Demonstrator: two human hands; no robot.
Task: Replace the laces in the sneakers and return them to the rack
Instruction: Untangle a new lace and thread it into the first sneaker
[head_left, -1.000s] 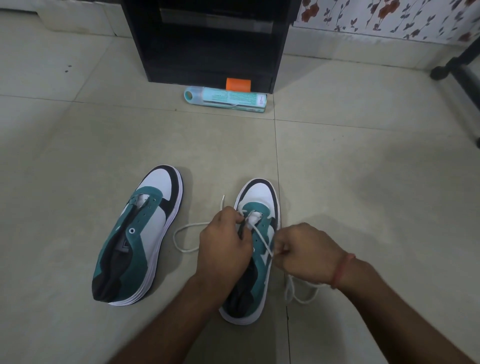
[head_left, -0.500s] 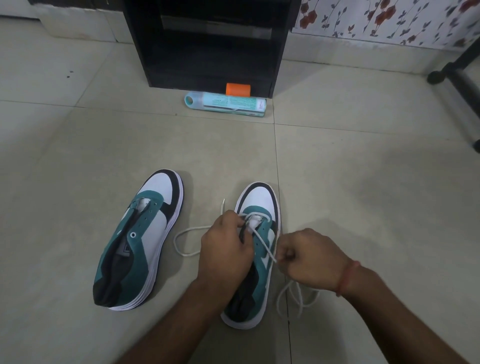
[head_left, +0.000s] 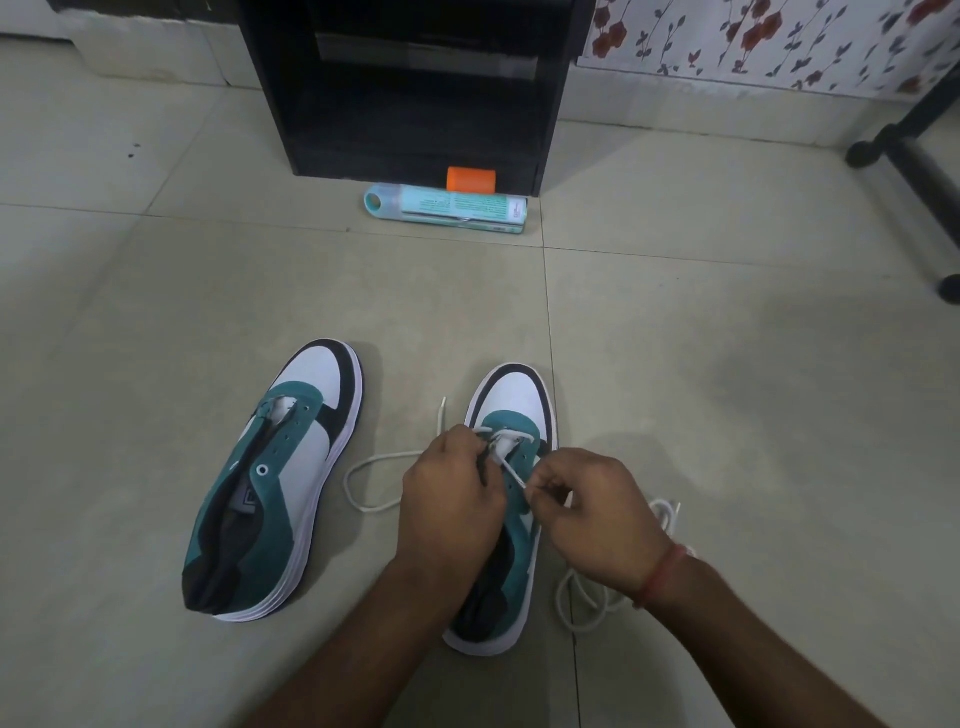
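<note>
Pale glossy tiles make up the floor (head_left: 727, 364), crossed by thin grout lines, with a floral-patterned wall (head_left: 779, 41) seen at the far right. A black boxy rack (head_left: 415, 88) is stood against the far edge, its shelves dark inside. Before it a teal tube (head_left: 447, 208) is laid lengthwise on the floor, and an orange cap (head_left: 470, 180) is seen just behind the tube.

Two low sneakers of teal suede, white panels and black trim, with white ribbed soles, are set side by side nearer the camera, toes pointed toward the rack. The left sneaker (head_left: 280, 483) is unlaced, its long axis tilted slightly rightward at the toe and its eyelets bare. The right sneaker (head_left: 519, 405) is partly hidden under the hands, heel nearest the viewer.

The left hand (head_left: 447, 514) is curled over the tongue area and the upper is gripped. A strand of the white round lace (head_left: 358, 467) is pinched by the right hand (head_left: 592, 519) beside the eyelets. Loose loops are left lying on the floor on both sides of that sneaker. A red thread band (head_left: 660, 571) is worn on the right wrist.
</note>
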